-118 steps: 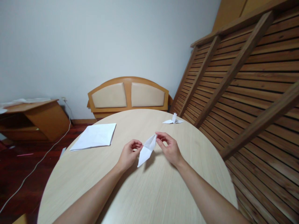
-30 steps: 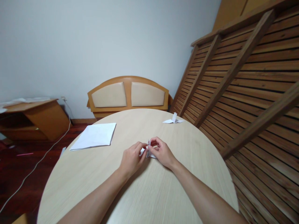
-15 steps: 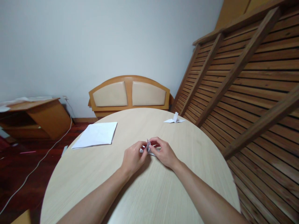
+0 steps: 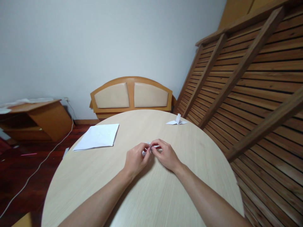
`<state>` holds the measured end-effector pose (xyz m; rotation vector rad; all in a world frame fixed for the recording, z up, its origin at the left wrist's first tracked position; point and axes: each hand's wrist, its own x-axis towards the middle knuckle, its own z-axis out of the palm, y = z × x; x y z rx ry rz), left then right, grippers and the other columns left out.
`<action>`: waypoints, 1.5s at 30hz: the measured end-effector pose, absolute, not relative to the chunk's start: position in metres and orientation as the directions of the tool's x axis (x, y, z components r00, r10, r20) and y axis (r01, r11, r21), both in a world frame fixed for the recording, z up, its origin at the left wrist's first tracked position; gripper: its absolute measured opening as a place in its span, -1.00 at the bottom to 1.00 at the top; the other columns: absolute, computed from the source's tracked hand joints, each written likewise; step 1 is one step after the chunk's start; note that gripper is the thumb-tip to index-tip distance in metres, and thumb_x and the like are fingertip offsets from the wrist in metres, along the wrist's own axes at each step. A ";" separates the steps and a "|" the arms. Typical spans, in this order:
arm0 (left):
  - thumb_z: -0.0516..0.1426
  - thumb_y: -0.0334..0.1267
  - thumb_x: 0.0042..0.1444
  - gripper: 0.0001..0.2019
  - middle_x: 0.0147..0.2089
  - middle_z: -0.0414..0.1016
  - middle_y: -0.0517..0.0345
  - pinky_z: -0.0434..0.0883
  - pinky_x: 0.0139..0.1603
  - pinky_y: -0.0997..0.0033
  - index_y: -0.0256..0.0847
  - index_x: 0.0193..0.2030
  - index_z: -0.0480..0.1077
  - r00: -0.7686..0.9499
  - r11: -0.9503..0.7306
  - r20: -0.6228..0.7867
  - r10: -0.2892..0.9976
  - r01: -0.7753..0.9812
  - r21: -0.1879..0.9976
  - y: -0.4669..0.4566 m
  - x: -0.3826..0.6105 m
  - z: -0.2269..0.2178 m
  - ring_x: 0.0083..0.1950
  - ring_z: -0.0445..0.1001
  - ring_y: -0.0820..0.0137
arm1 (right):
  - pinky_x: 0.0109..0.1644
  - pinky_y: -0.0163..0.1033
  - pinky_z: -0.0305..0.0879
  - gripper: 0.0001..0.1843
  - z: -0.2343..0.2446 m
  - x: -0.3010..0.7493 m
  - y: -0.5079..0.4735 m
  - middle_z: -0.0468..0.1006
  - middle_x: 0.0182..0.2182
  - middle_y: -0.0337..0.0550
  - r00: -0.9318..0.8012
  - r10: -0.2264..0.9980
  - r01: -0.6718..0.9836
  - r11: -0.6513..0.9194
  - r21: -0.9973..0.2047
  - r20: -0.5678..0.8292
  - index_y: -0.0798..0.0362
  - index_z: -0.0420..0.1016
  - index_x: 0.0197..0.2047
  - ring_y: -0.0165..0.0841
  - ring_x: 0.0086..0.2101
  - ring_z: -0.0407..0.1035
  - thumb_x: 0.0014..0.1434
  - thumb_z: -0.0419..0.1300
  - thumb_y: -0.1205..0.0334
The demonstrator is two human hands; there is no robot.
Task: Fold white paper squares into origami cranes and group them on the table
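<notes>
Both of my hands meet at the middle of the round pale wooden table (image 4: 142, 201). My left hand (image 4: 135, 160) and my right hand (image 4: 166, 155) pinch a small folded white paper piece (image 4: 148, 148) between their fingertips, pressing it low against the tabletop. Most of the paper is hidden under my fingers. A finished folded white paper figure (image 4: 176, 120) stands at the table's far right edge. A stack of white paper sheets (image 4: 97, 137) lies on the far left of the table.
A wooden headboard with two padded panels (image 4: 131, 95) leans against the wall behind the table. A slatted wooden bed frame (image 4: 248, 82) leans at the right. A low wooden cabinet (image 4: 35, 119) and a white cable (image 4: 35, 170) are on the floor at the left.
Earlier the paper was held up as a long pointed shape between my hands. It is now folded smaller and pressed down near the table, with my fingertips closed tighter over it.
</notes>
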<state>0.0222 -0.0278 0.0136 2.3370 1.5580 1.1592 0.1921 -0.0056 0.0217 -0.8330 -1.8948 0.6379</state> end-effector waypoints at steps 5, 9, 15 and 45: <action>0.05 -0.22 0.30 -0.86 -0.24 0.60 0.19 0.35 -0.33 0.46 -0.14 -0.13 0.42 0.174 -0.469 0.546 0.819 0.753 0.463 -0.029 0.022 0.014 -0.35 0.53 0.43 | -0.09 -0.18 0.46 -0.90 0.024 0.192 -0.008 0.53 -0.23 -0.18 -0.325 0.771 0.291 0.632 -0.718 0.548 -0.02 0.47 -0.17 -0.34 -0.24 0.48 0.28 0.13 0.29; 0.05 -0.23 0.31 -0.86 -0.22 0.61 0.19 0.36 -0.30 0.45 -0.13 -0.11 0.41 0.172 -0.462 0.548 0.819 0.763 0.452 -0.027 0.021 0.012 -0.31 0.54 0.41 | -0.06 -0.18 0.44 -0.88 0.022 0.193 -0.006 0.54 -0.22 -0.18 -0.335 0.766 0.294 0.638 -0.712 0.548 -0.03 0.47 -0.17 -0.34 -0.22 0.48 0.29 0.12 0.31; 0.06 -0.24 0.29 -0.88 -0.22 0.61 0.16 0.36 -0.28 0.43 -0.13 -0.10 0.39 0.203 -0.458 0.538 0.818 0.795 0.398 -0.026 0.025 0.014 -0.25 0.57 0.36 | -0.08 -0.21 0.44 -0.86 0.022 0.194 -0.003 0.55 -0.21 -0.18 -0.317 0.777 0.324 0.628 -0.708 0.544 -0.03 0.48 -0.15 -0.34 -0.21 0.49 0.28 0.11 0.32; 0.06 -0.17 0.28 -0.81 -0.24 0.63 0.14 0.41 -0.30 0.41 -0.15 -0.08 0.42 0.192 -0.466 0.548 0.814 0.779 0.419 -0.031 0.024 0.016 -0.30 0.59 0.36 | -0.09 -0.15 0.46 -0.80 0.024 0.202 0.001 0.60 -0.23 -0.12 -0.346 0.716 0.280 0.695 -0.662 0.606 -0.10 0.66 -0.10 -0.29 -0.20 0.50 0.27 0.21 0.24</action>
